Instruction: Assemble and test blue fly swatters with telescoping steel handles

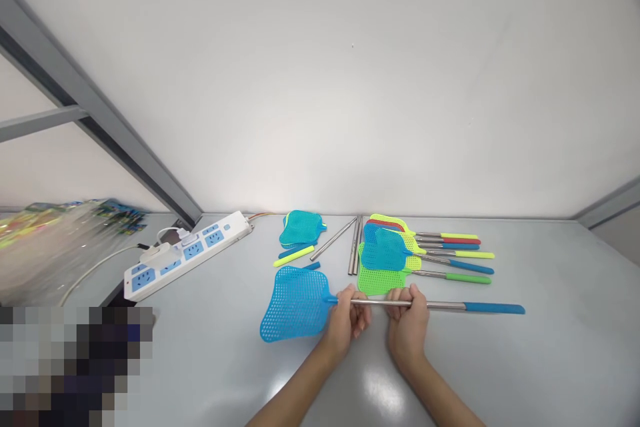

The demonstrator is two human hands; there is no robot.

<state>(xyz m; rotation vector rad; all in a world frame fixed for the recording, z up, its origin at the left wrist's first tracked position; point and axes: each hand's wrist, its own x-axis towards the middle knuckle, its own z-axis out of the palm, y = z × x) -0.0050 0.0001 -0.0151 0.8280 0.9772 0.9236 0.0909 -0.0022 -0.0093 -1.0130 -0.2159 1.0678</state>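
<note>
A blue fly swatter (pixel 296 305) with a metal shaft and a blue grip lies level across my two hands. My left hand (pixel 345 320) is closed on the shaft just beside the swatter head. Farther along, my right hand (pixel 409 323) grips the same shaft around its middle. Behind my right hand, several assembled swatters lie in a pile, a green swatter (pixel 380 280) nearest. Loose swatter heads (pixel 301 228) are stacked behind the blue head. Near them lie a yellow grip sleeve (pixel 294 256), blue sleeves, and several metal tubes (pixel 355 247).
A white power strip (pixel 193 251) with plugs and cords lies at the left. Beyond the grey frame post (pixel 100 93) are clear plastic bags (pixel 65 247). A pale wall (pixel 350 80) closes off the back of the grey table (pixel 550 360).
</note>
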